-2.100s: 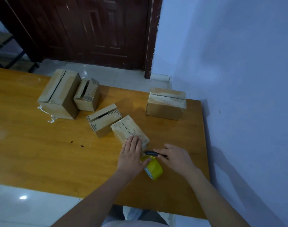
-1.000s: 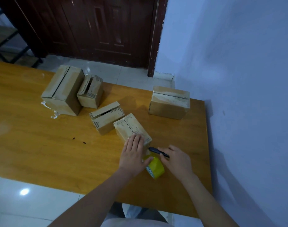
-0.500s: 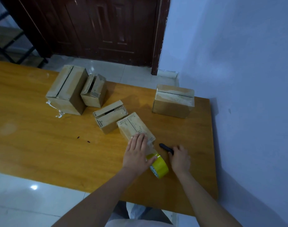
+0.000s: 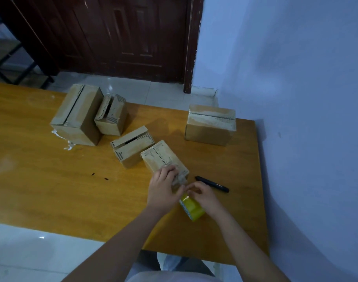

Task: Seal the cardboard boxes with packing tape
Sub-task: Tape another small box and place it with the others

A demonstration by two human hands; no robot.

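Head view: left hand (image 4: 163,190) lay on the near end of the small box (image 4: 163,157), fingers (image 4: 170,169) bent over its top edge, pressing it down; not clearly wrapped round it. Right hand (image 4: 202,195) had fingers curled, pinching at the clear tape strip (image 4: 180,181) just above the yellow tape roll (image 4: 192,207), thumb and forefinger meeting the left hand's thumb. The roll stood on the table (image 4: 52,190) touching both hands, just below the small box.

Change from 0.5 s ago: the right hand had let go of the black pen (image 4: 211,184), which now lay alone on the table just right of the hands, not touched. The right hand had moved left onto the roll and tape. The left hand had stayed on the box end.

Other boxes were unmoved: a slotted box (image 4: 132,146) touching the small box's far-left corner, a large box (image 4: 78,115) and a half-open box (image 4: 112,116) side by side at far left, and one box (image 4: 210,125) apart at the far right corner near the wall (image 4: 296,98). White scraps (image 4: 66,143) lay by the large box and two dark specks (image 4: 99,176) on the table. A dark door (image 4: 123,37) stood behind.
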